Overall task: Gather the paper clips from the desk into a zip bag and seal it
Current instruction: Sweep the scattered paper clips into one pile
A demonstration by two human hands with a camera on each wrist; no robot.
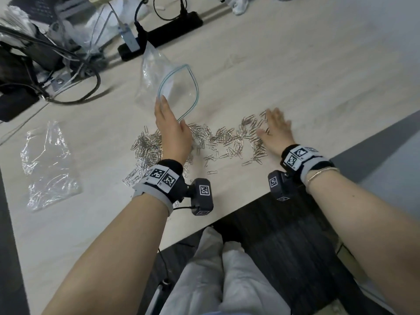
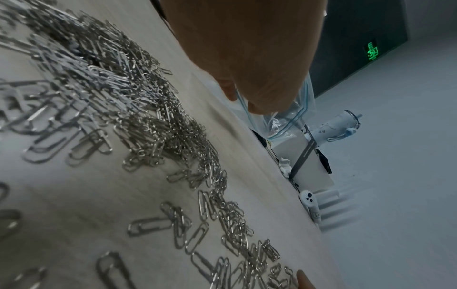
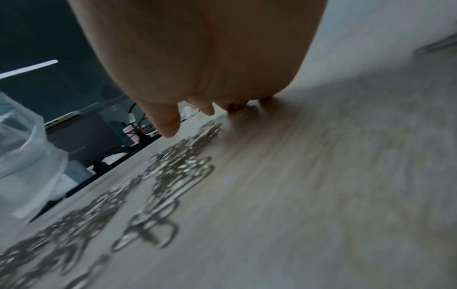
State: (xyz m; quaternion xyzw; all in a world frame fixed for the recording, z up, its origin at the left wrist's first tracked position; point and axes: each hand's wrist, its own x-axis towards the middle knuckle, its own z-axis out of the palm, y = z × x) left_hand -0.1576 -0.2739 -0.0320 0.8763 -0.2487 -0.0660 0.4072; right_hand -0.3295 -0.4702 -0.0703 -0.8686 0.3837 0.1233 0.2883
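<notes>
Silver paper clips (image 1: 227,139) lie scattered in a wide band across the light wooden desk (image 1: 295,76), thickest at the left (image 2: 138,121). A clear zip bag (image 1: 168,83) with a blue-green zip line stands behind them, its mouth gaping toward me. My left hand (image 1: 169,123) reaches over the clips and pinches the bag's near rim (image 2: 287,117) between thumb and fingers (image 2: 259,109). My right hand (image 1: 272,123) lies flat, fingers spread, on the desk at the right end of the clips (image 3: 178,172). Its picture is blurred.
A crumpled clear plastic wrapper (image 1: 47,164) lies at the left of the desk. A black power strip (image 1: 159,32) with plugs and cables sits at the back, with dark gear and loose cables (image 1: 75,64) back left. The desk's front edge (image 1: 227,214) runs just behind my wrists.
</notes>
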